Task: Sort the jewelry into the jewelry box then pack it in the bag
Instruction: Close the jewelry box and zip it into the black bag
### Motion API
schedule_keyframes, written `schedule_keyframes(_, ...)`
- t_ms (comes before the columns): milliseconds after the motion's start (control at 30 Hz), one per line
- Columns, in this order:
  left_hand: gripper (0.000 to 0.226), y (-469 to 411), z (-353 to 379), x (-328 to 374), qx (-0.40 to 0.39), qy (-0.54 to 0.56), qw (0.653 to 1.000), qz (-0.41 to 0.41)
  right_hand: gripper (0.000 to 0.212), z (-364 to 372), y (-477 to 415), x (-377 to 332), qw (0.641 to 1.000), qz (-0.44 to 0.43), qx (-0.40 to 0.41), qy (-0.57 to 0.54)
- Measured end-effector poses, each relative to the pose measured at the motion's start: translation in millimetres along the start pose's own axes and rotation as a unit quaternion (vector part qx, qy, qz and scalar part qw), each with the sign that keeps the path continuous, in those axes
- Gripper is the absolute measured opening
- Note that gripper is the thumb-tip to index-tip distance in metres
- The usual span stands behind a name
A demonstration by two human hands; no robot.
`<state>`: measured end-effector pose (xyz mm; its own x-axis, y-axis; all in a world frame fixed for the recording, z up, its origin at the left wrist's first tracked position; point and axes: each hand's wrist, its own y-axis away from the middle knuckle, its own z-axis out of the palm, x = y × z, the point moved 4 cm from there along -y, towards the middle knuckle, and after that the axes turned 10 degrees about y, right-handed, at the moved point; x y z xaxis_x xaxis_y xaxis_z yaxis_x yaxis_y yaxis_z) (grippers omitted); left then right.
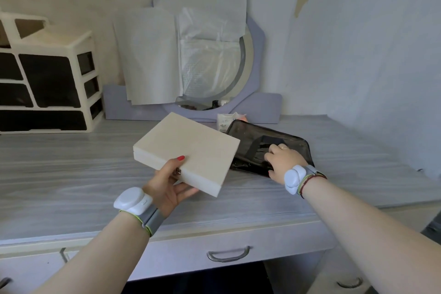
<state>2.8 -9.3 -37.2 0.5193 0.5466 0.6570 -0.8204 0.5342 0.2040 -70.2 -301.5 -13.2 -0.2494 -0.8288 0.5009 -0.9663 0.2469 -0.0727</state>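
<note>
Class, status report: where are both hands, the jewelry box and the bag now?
Left hand holds closed jewelry box above desk. Right hand grips bag, box not yet inside. Tissue pack behind bag.

The jewelry box is flat, square and cream, and its lid is shut. It is up off the counter, tipped, with one corner pointing to 12 o'clock. The left hand holds its edge at 7 o'clock, thumb on top. The bag is black and see-through, with dark straps. It lies flat on the counter at 3 o'clock from the box. The right hand grips the bag's near side.
</note>
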Motion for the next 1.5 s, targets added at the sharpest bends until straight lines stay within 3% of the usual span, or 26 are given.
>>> schedule_keyframes(100,0.039,0.8,-2.1,1.2,-0.004,-0.008,1.0,-0.006,0.03,2.1,-6.0,3.8,0.999,0.016,-0.045,-0.011)
schedule_keyframes(300,0.039,2.6,-4.9,4.0,-0.011,-0.028,0.999,-0.017,0.017,-30.7,-17.4,28.0,0.991,0.038,0.061,-0.116)
schedule_keyframes(500,0.055,9.3,8.4,-5.7,-0.059,-0.036,0.996,-0.053,0.021,-69.4,-22.3,30.2,0.985,0.017,0.061,-0.162)
schedule_keyframes(733,0.054,21.5,34.2,-26.7,-0.105,-0.051,0.988,-0.097,0.021,-89.1,-22.0,18.6,0.974,0.003,0.034,-0.224)
schedule_keyframes(967,0.049,22.4,35.5,-41.0,-0.053,-0.052,0.992,-0.104,0.015,-107.6,-23.5,15.6,0.964,0.029,0.077,-0.254)
schedule_keyframes(1200,0.046,18.0,43.7,-39.6,-0.003,-0.037,0.995,-0.093,0.02,-130.7,-7.8,-14.8,0.98,-0.037,0.103,-0.169)
schedule_keyframes(1500,0.025,-1.1,60.0,-29.6,0.099,-0.063,0.99,-0.08,0.019,-140.4,2.6,-45.2,0.986,-0.082,0.119,-0.083)
